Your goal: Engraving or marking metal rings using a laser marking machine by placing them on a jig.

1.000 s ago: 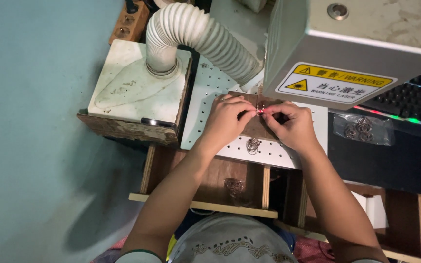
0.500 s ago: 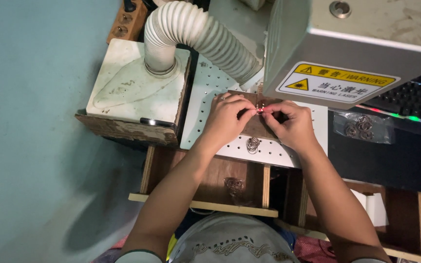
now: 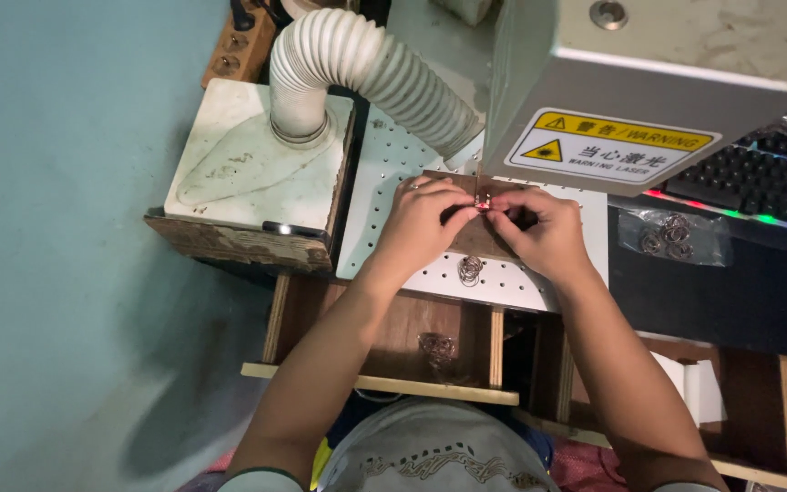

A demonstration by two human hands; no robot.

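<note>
My left hand (image 3: 423, 223) and my right hand (image 3: 544, 232) meet over a brown board (image 3: 480, 239) on the white perforated plate (image 3: 384, 173), under the grey laser machine head (image 3: 658, 82). Both pinch a tiny metal piece (image 3: 482, 202) between their fingertips, with a red glow on it. A few metal rings (image 3: 471, 269) lie on the plate just in front of my hands.
A white ribbed hose (image 3: 366, 68) runs from a white box (image 3: 261, 164) at the left. A clear bag of metal rings (image 3: 671, 235) and a backlit keyboard (image 3: 758, 187) sit at the right. More rings (image 3: 436, 348) lie on the wooden shelf below.
</note>
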